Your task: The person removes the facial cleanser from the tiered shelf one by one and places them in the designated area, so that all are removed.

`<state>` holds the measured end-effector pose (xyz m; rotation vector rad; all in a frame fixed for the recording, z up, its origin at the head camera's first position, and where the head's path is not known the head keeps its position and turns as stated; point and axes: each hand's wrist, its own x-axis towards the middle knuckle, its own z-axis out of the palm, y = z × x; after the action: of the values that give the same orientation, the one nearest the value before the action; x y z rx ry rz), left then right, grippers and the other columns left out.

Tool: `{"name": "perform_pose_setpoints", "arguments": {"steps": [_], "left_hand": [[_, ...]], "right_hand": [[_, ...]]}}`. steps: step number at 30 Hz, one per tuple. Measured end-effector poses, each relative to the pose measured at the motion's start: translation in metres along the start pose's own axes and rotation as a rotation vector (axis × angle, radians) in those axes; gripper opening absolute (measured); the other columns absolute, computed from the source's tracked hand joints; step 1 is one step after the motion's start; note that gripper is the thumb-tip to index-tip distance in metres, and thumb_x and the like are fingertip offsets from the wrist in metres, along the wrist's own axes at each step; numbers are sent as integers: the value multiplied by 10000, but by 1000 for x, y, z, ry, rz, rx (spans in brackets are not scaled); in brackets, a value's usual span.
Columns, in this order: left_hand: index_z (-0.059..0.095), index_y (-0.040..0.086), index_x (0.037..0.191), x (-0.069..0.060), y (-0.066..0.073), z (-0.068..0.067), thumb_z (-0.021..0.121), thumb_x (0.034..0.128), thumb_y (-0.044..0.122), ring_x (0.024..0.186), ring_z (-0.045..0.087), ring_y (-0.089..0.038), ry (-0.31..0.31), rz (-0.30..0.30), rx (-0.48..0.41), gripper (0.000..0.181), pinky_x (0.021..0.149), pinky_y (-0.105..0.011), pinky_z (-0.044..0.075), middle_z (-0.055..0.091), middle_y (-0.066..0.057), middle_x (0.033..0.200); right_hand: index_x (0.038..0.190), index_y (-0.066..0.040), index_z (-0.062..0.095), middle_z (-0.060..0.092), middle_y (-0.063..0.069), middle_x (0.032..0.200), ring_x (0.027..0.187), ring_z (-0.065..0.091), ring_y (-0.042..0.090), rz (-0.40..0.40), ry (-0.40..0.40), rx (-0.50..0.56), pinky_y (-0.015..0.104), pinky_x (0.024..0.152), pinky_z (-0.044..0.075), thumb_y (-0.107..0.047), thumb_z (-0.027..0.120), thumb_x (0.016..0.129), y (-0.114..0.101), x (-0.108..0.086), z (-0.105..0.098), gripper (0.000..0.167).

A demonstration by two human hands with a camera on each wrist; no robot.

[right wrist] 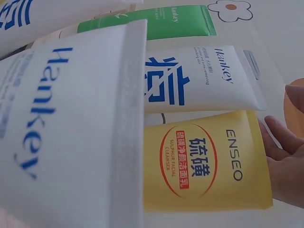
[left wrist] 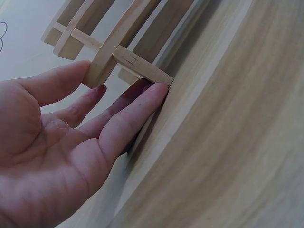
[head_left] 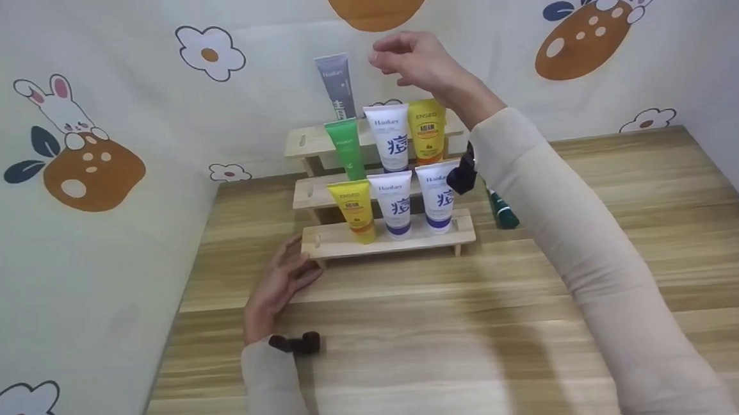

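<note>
A three-tier wooden rack holds upright tubes: a yellow one and two white ones on the front tier, a green tube on the middle tier, and a grey tube at the back. My left hand touches the rack's left end; in the left wrist view its fingers lie extended against the wood. Above the rack's right side, my right hand is raised with bent fingers and nothing visible in it. A white tube and a yellow tube stand just below it.
A dark green tube lies on the wooden table to the right of the rack, partly behind my right sleeve. Behind the rack hangs a pale cloth printed with oranges, rabbits and flowers.
</note>
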<state>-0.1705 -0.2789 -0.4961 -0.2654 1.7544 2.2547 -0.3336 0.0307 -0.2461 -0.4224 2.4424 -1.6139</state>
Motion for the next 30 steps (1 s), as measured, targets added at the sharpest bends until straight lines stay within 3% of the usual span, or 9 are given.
{"name": "perform_pose_setpoints", "arguments": {"steps": [10,23,30], "left_hand": [[205,157,1587,0,-1,-1,435,1060,103,1298,544,-321,-7,-8,13,577,1111,-436,514,310,-207,1569],[229,179,1583,0,0,-1,442,1057,107,1308,543,-327,7,-17,17,572,1100,-424,525,361,-221,1532],[215,167,1588,-1,-2,-1,430,1055,68,1253,595,-318,15,-16,16,584,1106,-426,519,441,-238,1453]], "right_hand": [[1416,-232,553,583,-18,1386,1203,554,141,21,-40,-109,274,1040,520,-422,626,972,-5,13,20,488],[1294,-206,648,615,-41,1191,1118,560,141,85,13,-88,265,943,496,-353,687,944,-17,27,35,382],[1234,-168,698,616,-12,1239,1141,531,146,78,19,-143,282,1026,501,-243,714,933,-20,31,41,311]]}}
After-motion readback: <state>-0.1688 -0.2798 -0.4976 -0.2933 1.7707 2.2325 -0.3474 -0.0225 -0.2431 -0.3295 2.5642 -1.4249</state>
